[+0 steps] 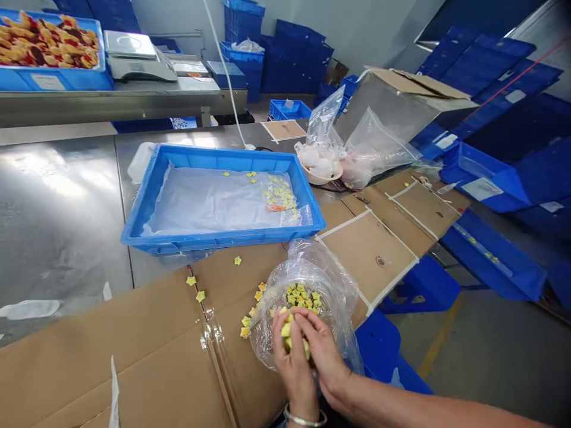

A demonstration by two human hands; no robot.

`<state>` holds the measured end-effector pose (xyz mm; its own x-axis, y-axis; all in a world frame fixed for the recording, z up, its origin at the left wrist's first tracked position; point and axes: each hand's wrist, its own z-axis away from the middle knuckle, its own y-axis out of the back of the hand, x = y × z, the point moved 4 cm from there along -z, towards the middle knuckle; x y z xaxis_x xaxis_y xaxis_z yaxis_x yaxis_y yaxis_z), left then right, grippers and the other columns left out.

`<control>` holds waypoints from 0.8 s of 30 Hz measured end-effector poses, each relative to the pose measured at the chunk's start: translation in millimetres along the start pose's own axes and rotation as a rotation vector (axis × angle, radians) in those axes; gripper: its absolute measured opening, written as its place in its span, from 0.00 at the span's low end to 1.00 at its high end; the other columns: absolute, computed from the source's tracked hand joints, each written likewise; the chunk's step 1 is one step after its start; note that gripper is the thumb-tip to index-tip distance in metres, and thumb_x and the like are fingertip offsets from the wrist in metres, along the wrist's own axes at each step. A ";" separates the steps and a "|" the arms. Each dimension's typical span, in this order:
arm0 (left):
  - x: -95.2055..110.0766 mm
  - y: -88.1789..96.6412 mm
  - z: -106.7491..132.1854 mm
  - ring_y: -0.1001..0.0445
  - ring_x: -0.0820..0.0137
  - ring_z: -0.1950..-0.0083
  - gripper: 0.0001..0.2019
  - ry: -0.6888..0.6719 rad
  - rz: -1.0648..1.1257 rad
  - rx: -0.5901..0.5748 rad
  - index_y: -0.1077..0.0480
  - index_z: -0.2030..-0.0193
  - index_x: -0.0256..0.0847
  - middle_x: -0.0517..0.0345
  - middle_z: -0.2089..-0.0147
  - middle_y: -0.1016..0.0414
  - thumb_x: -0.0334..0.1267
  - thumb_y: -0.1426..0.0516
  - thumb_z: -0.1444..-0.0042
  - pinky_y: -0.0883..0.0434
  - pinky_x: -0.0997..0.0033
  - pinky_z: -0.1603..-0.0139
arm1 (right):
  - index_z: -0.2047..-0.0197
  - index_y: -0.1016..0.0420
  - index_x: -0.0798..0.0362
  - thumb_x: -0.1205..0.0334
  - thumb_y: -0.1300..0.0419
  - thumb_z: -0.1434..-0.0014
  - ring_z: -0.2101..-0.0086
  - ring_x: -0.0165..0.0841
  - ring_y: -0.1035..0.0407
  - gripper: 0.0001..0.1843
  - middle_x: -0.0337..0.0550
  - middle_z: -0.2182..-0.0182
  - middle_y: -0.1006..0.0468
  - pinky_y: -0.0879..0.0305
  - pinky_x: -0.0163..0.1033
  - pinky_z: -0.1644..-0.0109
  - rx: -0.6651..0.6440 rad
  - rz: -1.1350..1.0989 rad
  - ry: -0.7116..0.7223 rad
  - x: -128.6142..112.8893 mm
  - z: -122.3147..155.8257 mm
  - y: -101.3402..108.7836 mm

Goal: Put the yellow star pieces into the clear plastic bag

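**Head view:** one camera, looking down at two hands over a cardboard-covered steel table.
**Hands:** the left hand [292, 373] and right hand [328, 356] curl closely together, both holding a small bunch of yellow star-shaped pieces [286, 330] between them.
**Bag:** a clear plastic bag [331, 279] lies just beneath the hands, its mouth spread wide, apparently to keep it open; dozens of stars fill its base.
**Loose stars:** three lie apart on the flattened cardboard sheet [134, 362], and a small cluster sits by the bag.
**Tray:** one blue plastic tray [223, 241], lined with clear film, holds a few stars and a small bag of them [280, 196].
**Farther off:** a digital scale [134, 56] stands on a shelf beside a blue crate [57, 80] of red-and-yellow pieces.
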<state>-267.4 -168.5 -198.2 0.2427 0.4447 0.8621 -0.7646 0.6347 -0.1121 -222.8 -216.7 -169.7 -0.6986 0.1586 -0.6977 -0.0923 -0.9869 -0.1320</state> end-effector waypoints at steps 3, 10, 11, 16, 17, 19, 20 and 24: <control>-46.0 -38.2 -29.8 0.30 0.59 0.42 0.26 0.108 -0.004 -0.142 0.28 0.51 0.39 0.47 0.46 0.26 0.60 0.44 0.44 0.36 0.55 0.36 | 0.58 0.29 0.58 0.48 0.31 0.66 0.58 0.35 0.28 0.33 0.46 0.58 0.22 0.31 0.32 0.55 0.166 -0.039 0.013 2.0 -39.0 27.2; -49.7 -46.4 -33.8 0.45 0.61 0.28 0.37 0.167 -0.104 -0.248 0.39 0.34 0.35 0.47 0.29 0.43 0.59 0.46 0.44 0.46 0.55 0.25 | 0.43 0.30 0.62 0.40 0.42 0.59 0.39 0.44 0.39 0.45 0.55 0.40 0.34 0.46 0.48 0.31 0.156 0.321 0.156 -14.6 -70.5 50.5; -36.3 -32.9 -25.5 0.47 0.62 0.26 0.36 0.161 -0.136 -0.277 0.37 0.35 0.37 0.50 0.28 0.44 0.58 0.45 0.45 0.48 0.55 0.24 | 0.44 0.29 0.62 0.41 0.44 0.56 0.36 0.44 0.44 0.42 0.55 0.38 0.36 0.52 0.49 0.28 0.140 0.450 0.228 -21.1 -59.6 51.6; 51.5 73.2 -71.4 0.28 0.62 0.43 0.17 -0.507 -0.428 0.013 0.26 0.49 0.45 0.53 0.45 0.25 0.51 0.44 0.39 0.32 0.54 0.38 | 0.55 0.21 0.49 0.60 0.50 0.33 0.49 0.29 0.32 0.15 0.40 0.52 0.26 0.37 0.38 0.41 -0.443 0.776 0.710 -35.8 -7.1 -26.9; 62.7 91.3 -96.6 0.30 0.59 0.41 0.18 -0.678 -0.605 0.121 0.27 0.49 0.40 0.47 0.44 0.26 0.50 0.48 0.36 0.34 0.51 0.37 | 0.54 0.22 0.51 0.65 0.51 0.33 0.50 0.28 0.32 0.16 0.41 0.53 0.26 0.37 0.37 0.41 -0.525 0.817 0.801 -33.5 -6.8 -53.3; 67.7 115.1 -154.3 0.39 0.50 0.33 0.24 -0.812 -0.987 0.249 0.31 0.41 0.32 0.38 0.33 0.38 0.48 0.51 0.34 0.38 0.45 0.34 | 0.51 0.24 0.57 0.70 0.51 0.35 0.48 0.35 0.35 0.16 0.46 0.50 0.27 0.37 0.42 0.40 -0.566 1.139 0.911 -21.6 -23.5 -104.5; 64.5 123.8 -181.4 0.40 0.48 0.32 0.24 -0.793 -1.140 0.311 0.33 0.38 0.35 0.40 0.31 0.41 0.48 0.50 0.34 0.39 0.41 0.33 | 0.51 0.24 0.59 0.70 0.52 0.35 0.48 0.39 0.35 0.16 0.48 0.50 0.28 0.35 0.46 0.41 -0.545 1.364 0.890 -13.8 -39.2 -124.1; 39.8 136.3 -235.9 0.40 0.49 0.33 0.23 -0.915 -1.531 0.276 0.34 0.38 0.41 0.47 0.32 0.37 0.48 0.46 0.36 0.35 0.43 0.38 | 0.49 0.28 0.65 0.66 0.43 0.39 0.50 0.52 0.34 0.16 0.59 0.49 0.32 0.30 0.57 0.49 -0.325 1.798 0.722 -3.4 -99.0 -141.1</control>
<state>-221.1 84.8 -295.7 0.4553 -0.8855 0.0925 -0.2928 -0.0508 0.9548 -137.2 -75.2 -218.5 0.5608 -0.7907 -0.2455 0.4454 0.0381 0.8945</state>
